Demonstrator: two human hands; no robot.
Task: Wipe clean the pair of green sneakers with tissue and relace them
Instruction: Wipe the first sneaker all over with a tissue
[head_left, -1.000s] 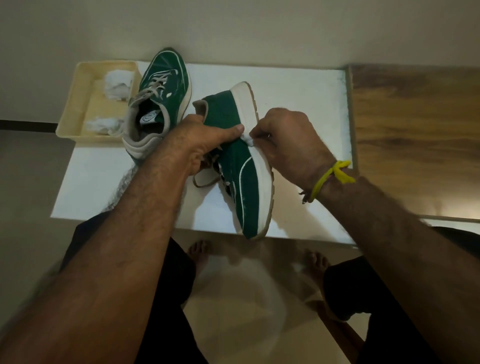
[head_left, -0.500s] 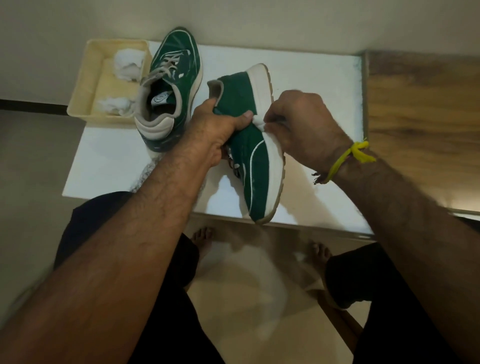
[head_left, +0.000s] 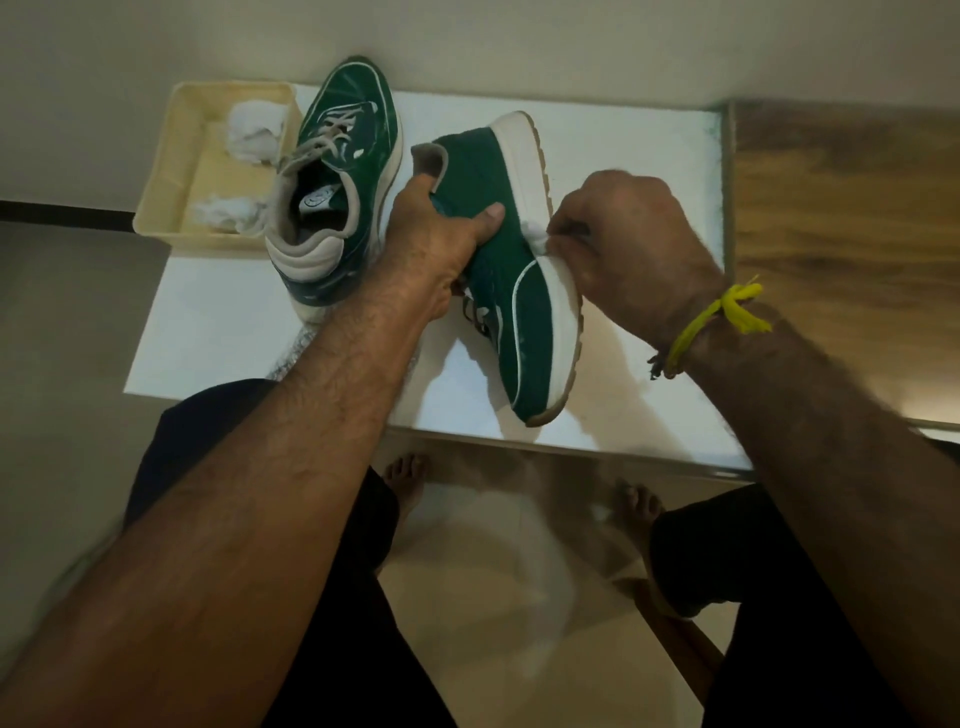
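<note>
The left hand (head_left: 431, 249) grips a green suede sneaker (head_left: 511, 291) turned on its side above the white table (head_left: 623, 156), thumb curled across the upper, its thick cream sole facing right. The right hand (head_left: 628, 249), fingers bunched, pinches a white tissue (head_left: 536, 238) against the sole's edge. The second green sneaker (head_left: 337, 171) stands upright on the table, laces loose, beside a cream tray (head_left: 171, 171) holding crumpled tissues (head_left: 254, 130).

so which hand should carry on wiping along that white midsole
Right. The right hand already pinches the tissue against the held sneaker at its midsole edge, while the left hand is busy gripping the shoe's upper to steady it.
</note>
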